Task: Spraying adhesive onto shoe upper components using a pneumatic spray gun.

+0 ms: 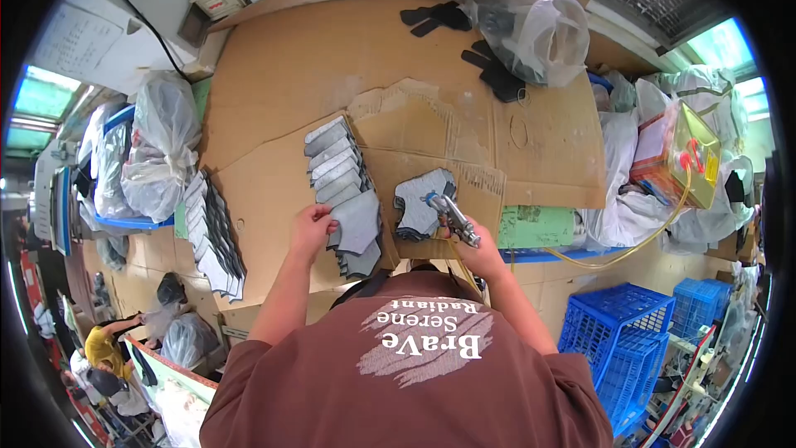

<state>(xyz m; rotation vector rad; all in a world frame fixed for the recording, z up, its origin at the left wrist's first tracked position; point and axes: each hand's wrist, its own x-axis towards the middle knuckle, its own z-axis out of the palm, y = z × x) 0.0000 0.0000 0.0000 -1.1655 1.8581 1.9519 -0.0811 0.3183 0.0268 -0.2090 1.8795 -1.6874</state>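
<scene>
A grey cut piece (420, 199) lay flat on the cardboard-covered table (282, 75), just right of the table's middle and near the person. The right hand (474, 246) was wrapped tightly around a metal spray gun (452, 216), whose nozzle pointed at the near right edge of that piece. A yellowish hose (630, 247) ran from beside the hand out to the right, up toward a yellow-green metal can (692, 153) that stood among white bags.

To the left of the piece, a row of similar grey pieces (340, 174) lay overlapped, running from far to near. The left hand (311, 228) pinched the left edge of the nearest large piece in that row, fingers closed on it.

Farther left, another fanned row of grey and dark pieces (211, 236) lay along the near left edge of the table, beside clear plastic bags (162, 145) full of material. At the far side of the table dark cut pieces (489, 70) lay next to a large clear bag (539, 33). Blue plastic crates (630, 340) stood on the floor near the person's right. Low on the left, another person in a yellow top (104, 348) was at work on the floor.
</scene>
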